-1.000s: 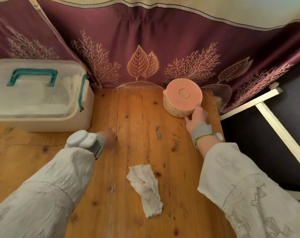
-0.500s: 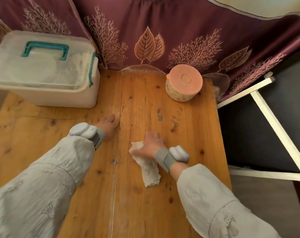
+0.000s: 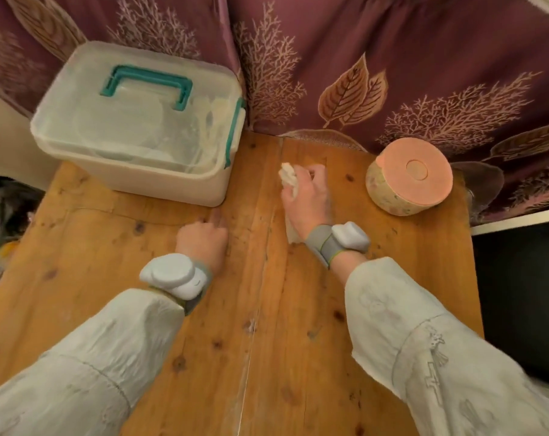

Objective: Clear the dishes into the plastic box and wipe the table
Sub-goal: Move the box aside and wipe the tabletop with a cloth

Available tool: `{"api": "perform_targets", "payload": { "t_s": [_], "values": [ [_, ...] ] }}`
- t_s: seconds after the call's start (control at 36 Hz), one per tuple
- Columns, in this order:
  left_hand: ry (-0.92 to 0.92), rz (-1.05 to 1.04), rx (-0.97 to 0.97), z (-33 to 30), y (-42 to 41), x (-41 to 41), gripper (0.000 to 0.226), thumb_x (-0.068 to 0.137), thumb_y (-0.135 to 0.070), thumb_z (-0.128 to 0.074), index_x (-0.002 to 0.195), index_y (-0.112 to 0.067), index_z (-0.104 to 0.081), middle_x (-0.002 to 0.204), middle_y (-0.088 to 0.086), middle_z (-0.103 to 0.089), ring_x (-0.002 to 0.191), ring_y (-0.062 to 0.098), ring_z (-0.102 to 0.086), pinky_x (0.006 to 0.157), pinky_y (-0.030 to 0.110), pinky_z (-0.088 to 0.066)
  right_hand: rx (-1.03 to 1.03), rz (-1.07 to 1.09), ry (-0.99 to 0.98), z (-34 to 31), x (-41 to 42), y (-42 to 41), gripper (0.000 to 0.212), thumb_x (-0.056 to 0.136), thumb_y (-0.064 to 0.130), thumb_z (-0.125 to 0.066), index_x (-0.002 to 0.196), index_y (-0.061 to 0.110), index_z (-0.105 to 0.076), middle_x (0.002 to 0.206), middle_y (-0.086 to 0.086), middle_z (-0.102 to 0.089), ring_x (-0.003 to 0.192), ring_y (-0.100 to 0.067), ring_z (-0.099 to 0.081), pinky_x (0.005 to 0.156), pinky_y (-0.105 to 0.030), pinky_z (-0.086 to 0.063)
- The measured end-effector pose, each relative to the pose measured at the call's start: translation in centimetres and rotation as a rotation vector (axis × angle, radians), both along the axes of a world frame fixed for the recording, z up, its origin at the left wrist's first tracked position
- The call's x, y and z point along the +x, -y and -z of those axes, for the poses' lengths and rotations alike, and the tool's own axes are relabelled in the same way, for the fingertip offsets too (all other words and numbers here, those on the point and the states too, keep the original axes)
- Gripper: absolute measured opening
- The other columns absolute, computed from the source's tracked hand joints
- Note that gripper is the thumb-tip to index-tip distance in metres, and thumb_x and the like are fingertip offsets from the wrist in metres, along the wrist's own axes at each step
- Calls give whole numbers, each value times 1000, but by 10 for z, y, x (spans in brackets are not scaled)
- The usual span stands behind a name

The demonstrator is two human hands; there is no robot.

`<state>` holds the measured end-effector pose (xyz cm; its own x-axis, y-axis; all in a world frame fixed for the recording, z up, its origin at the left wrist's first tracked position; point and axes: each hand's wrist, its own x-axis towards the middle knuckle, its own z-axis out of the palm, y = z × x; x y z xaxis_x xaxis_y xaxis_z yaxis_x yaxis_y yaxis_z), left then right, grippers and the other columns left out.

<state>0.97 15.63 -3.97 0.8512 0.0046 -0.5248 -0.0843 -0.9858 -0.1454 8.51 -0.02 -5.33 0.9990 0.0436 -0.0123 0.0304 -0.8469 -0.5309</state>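
The right hand (image 3: 307, 199) is pressing a crumpled white cloth (image 3: 289, 178) down onto the wooden surface (image 3: 298, 341), far from the person and roughly mid-width. Its fingers are curling over the cloth, so the grip is clamped on it; one bunch of fabric is poking out past the fingertips on the far side and another edge is showing under the wrist. The left hand (image 3: 204, 239) is resting on the surface to the left and nearer, apart from the cloth. Its fingers are lying loosely bent against the wood with nothing in them, so the grip is relaxed. Both wrists are wearing grey bands with white devices, and pale sleeves are covering the forearms.

The plastic box (image 3: 141, 127) is sitting at the far left of the surface, its translucent lid closed, with a teal handle on top and a teal latch on its right side. At the far right, well apart from the box, a round container (image 3: 408, 180) with a pink lid is standing near the right hand but not touching it. A maroon curtain (image 3: 392, 58) with leaf patterns is hanging behind the surface.
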Motion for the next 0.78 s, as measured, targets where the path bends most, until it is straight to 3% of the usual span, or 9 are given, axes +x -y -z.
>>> {"api": "perform_targets", "payload": {
  "t_s": [0.08,0.19,0.33,0.47,0.58,0.64,0.69,0.78],
  "values": [
    [-3,135,49,-7,9,12,22,87,-17,-62,108,-12,-63,111,6,-62,99,25,-63,60,29,-38,-35,-45,159,5,40,-19,41,86,5,-50,126,5,-55,122,-18,-45,112,-32,-44,94,-29,-35],
    [-32,246,54,-12,16,28,9,89,-13,-59,94,-14,-66,99,3,-65,96,24,-63,45,23,-21,-218,-118,223,29,83,-29,34,92,6,-47,124,5,-56,118,-16,-54,108,-33,-49,92,-32,-33],
    [-40,297,31,-12,17,33,10,90,-10,-58,93,-13,-67,96,2,-63,96,25,-64,43,23,-18,-302,-169,311,47,104,-26,16,77,-4,-58,85,0,-71,85,-19,-64,81,-38,-59,72,-38,-48],
    [-7,280,34,-13,18,30,11,91,-10,-56,93,-12,-66,87,0,-57,95,25,-64,44,24,-17,-382,-164,208,36,98,-29,34,92,17,-40,114,7,-63,117,-12,-56,111,-33,-46,90,-40,-37],
    [8,281,31,-15,18,29,10,90,-11,-57,94,-11,-67,88,1,-57,95,25,-64,44,23,-17,-332,-215,202,36,81,-21,34,91,12,-41,117,7,-62,118,-12,-56,115,-30,-44,97,-29,-29],
    [17,263,26,-13,16,28,11,90,-12,-58,93,-11,-67,93,3,-64,95,26,-64,44,22,-17,-294,-230,203,40,63,-20,29,86,8,-47,107,3,-67,106,-16,-60,105,-35,-50,91,-31,-34],
    [35,228,15,-13,15,25,10,89,-12,-58,92,-11,-68,95,4,-66,94,26,-65,44,22,-17,-243,-223,214,39,40,-19,24,75,7,-50,86,2,-71,84,-16,-63,83,-38,-57,76,-30,-38],
    [57,181,4,-11,15,21,10,90,-14,-58,91,-12,-67,94,4,-66,92,25,-64,43,23,-18,-112,-257,213,32,3,-14,32,66,17,-41,71,5,-69,68,-12,-61,64,-35,-59,62,-27,-40]
  ]
}}
